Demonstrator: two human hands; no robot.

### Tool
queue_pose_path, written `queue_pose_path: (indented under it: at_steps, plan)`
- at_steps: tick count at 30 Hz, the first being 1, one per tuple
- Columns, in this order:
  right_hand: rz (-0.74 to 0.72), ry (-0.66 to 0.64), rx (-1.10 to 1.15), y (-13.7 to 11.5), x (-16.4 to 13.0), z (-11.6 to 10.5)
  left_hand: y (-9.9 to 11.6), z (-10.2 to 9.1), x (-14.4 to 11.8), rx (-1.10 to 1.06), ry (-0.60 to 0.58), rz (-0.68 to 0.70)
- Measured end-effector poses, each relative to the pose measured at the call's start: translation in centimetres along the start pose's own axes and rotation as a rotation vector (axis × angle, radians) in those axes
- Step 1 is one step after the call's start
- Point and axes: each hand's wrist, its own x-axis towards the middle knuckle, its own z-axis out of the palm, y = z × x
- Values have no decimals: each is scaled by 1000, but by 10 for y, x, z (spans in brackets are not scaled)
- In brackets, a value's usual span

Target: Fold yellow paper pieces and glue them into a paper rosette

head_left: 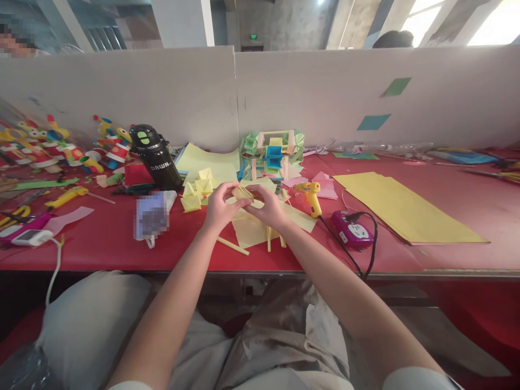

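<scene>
Red worktop (101,238), white partition behind; craft station, seen from the seated person's head.

Left hand (219,208): closed on the near-left side of a folded yellow paper piece (242,193), thumb on top.
Right hand (266,208): closed on the same piece from the right, fingers curled under. The piece sits between both hands, lifted just above the worktop's near-centre.
Step, as judged: a fold or crease being pressed; the next move would call for a steady pinch and aligned edges.

Beneath: loose yellow sheets (260,225), paper sticks (232,245).
Right: yellow glue gun (312,196), purple socket (352,230), large yellow sheet (406,208).
Back edge: paper model (272,153).
Left: black bottle (156,157), toy figures (60,143).
</scene>
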Motion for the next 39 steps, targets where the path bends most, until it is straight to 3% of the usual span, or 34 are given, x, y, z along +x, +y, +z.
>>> queue_pose_path:
  at_steps: [7,12,18,25,31,33,36,39]
  plan:
    - [142,-11,208,-4,5,-5,4,-8,5,-126,7,-50]
    - [172,-41,257,-4,6,-11,5,-11,4,-126,-111,-117]
    - [246,-204,282,-10,7,-22,6,-12,4,-72,-37,-101]
    - [217,-45,119,-14,6,-12,6,-14,4,18,-56,-43]
    - [100,5,-53,-11,5,-9,-1,-13,3,74,-36,-17]
    - [28,60,-129,-10,5,-10,-1,-10,3,51,-6,-66]
    - [-85,151,-247,-6,4,-13,3,-6,2,-75,10,-252]
    - [-175,140,-370,-3,4,-13,10,-5,2,-310,-138,-429]
